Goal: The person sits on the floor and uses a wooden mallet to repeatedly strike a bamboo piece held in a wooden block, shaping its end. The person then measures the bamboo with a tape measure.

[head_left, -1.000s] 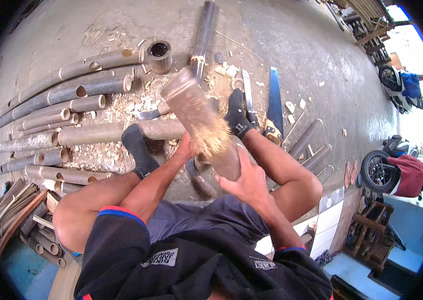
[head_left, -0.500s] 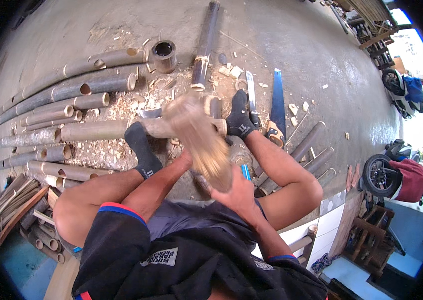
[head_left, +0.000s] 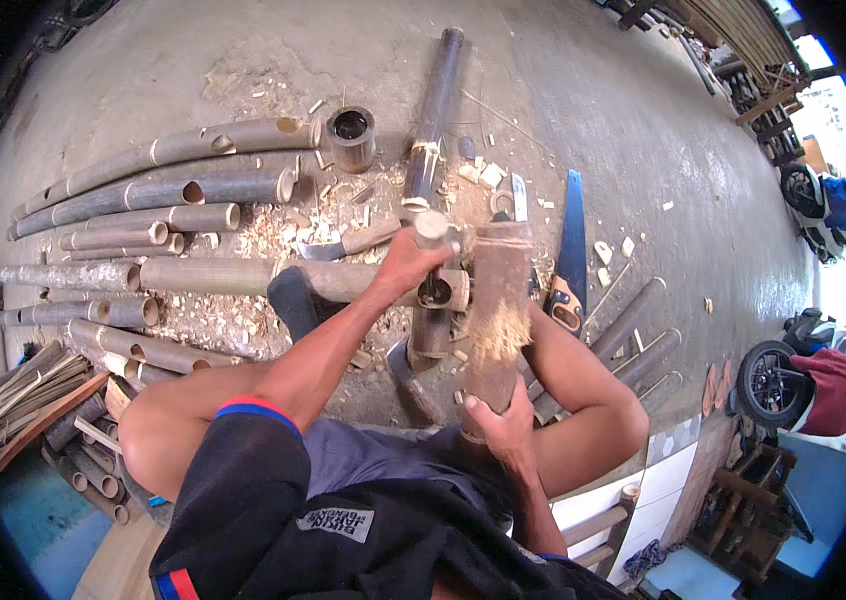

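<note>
the right hand (head_left: 508, 422) gripped a mallet (head_left: 499, 305) beside the chisel (head_left: 432, 226) clasped in the left hand (head_left: 413, 260); a glancing blow risked bruises.

Left arm (head_left: 343, 338) outstretched, left fingers (head_left: 431, 258) curled — right fingers (head_left: 519, 402) curled, closer in.

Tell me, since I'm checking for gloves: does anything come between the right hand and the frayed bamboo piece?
Nothing visible does: the bare right hand grips the frayed bamboo piece directly, below its splintered patch.
</note>
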The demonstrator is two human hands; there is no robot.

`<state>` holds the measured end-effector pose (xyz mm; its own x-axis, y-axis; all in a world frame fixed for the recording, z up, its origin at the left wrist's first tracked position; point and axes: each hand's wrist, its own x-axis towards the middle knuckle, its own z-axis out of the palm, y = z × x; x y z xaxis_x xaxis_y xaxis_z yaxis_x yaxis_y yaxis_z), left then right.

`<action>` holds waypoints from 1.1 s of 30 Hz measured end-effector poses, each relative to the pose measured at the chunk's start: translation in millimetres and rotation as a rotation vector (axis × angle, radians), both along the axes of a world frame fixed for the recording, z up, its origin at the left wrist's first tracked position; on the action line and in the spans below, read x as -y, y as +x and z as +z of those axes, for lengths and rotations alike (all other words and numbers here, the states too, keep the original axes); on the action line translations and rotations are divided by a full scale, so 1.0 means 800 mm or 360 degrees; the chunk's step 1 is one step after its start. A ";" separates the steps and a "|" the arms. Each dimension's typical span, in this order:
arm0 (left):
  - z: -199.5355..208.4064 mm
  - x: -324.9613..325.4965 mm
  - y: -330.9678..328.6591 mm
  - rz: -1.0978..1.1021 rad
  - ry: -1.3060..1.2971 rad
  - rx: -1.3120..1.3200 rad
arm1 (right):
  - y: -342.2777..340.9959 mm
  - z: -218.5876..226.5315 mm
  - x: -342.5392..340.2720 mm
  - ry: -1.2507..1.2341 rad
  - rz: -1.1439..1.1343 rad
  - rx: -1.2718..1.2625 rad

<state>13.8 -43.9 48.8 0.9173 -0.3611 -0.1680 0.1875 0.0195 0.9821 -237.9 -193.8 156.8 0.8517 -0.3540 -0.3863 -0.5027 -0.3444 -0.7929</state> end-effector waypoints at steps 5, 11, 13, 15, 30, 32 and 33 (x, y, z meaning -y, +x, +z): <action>0.049 -0.033 0.108 0.0948 -0.0590 0.0146 | 0.016 -0.001 0.018 0.0020 -0.0126 -0.0066; 0.020 -0.097 0.250 0.1344 -0.0579 0.0518 | 0.051 -0.004 0.031 -0.0011 -0.0106 0.0006; 0.005 -0.100 0.268 0.1391 -0.0439 0.0561 | 0.062 -0.001 0.030 0.0000 -0.0096 0.0028; -0.015 -0.103 0.289 0.1371 -0.0294 0.0614 | 0.071 -0.006 0.030 0.0023 -0.0105 0.0098; 0.032 0.033 0.022 0.0938 -0.0212 0.0085 | 0.053 0.011 0.051 0.0572 -0.0194 0.0350; 0.014 0.044 -0.010 0.0824 -0.0355 -0.0140 | 0.047 0.022 0.053 0.0538 -0.0169 0.0332; 0.007 0.049 -0.021 0.0765 -0.0429 -0.0249 | 0.041 0.025 0.053 0.0520 -0.0157 0.0325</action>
